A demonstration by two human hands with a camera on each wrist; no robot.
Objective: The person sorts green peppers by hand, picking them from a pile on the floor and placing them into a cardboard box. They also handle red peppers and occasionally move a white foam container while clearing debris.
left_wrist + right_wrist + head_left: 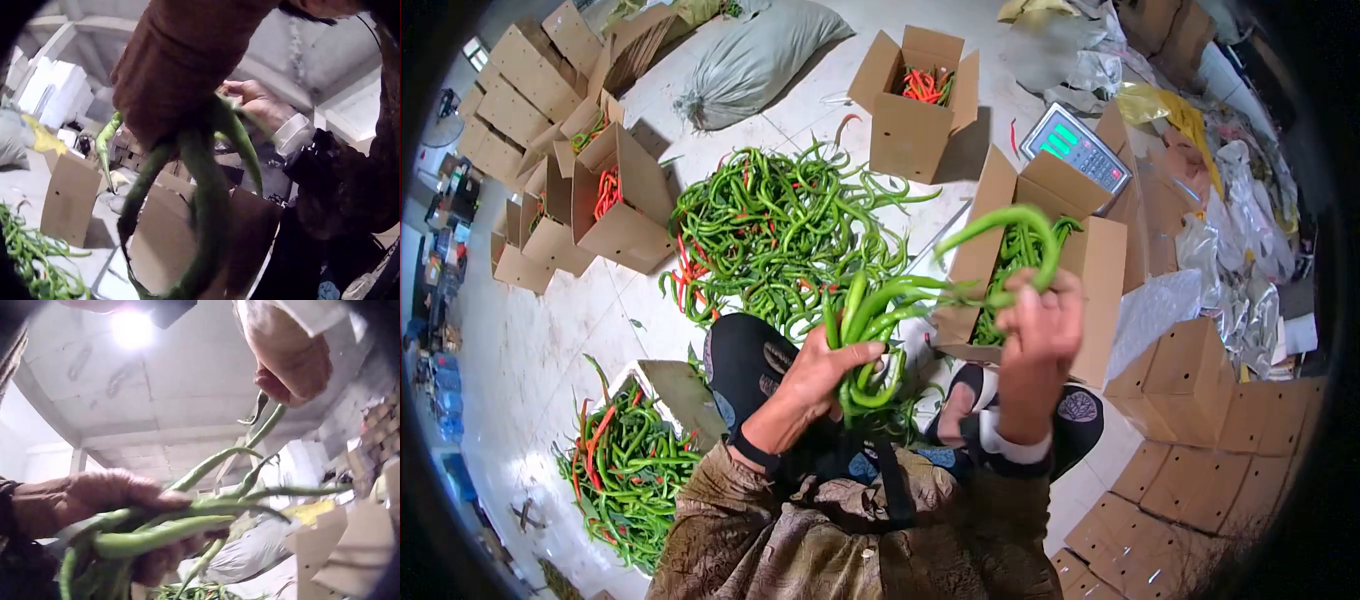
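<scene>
My left hand (810, 378) grips a bunch of long green chili peppers (865, 312), their thin tips pointing right. In the left wrist view, curved green peppers (209, 206) hang from that hand. Raised over the open cardboard box (1112, 268), my right hand (1050, 330) pinches a long hooked green pepper (1012, 214). Green peppers (1015, 250) lie inside this box. The right wrist view has the left hand (106, 497) around the bunch, with the right hand (290, 359) above it. A heap of green peppers (770, 235) with some red ones covers the floor ahead.
A foam box (675, 385) of green and red peppers stands at the left. Boxes of red peppers (925, 125) (635, 205) stand beyond and left of the heap. A lit digital scale (1075, 150), plastic wrapping (1240, 220) and cartons (1190, 385) fill the right. A stuffed sack (765, 60) lies behind.
</scene>
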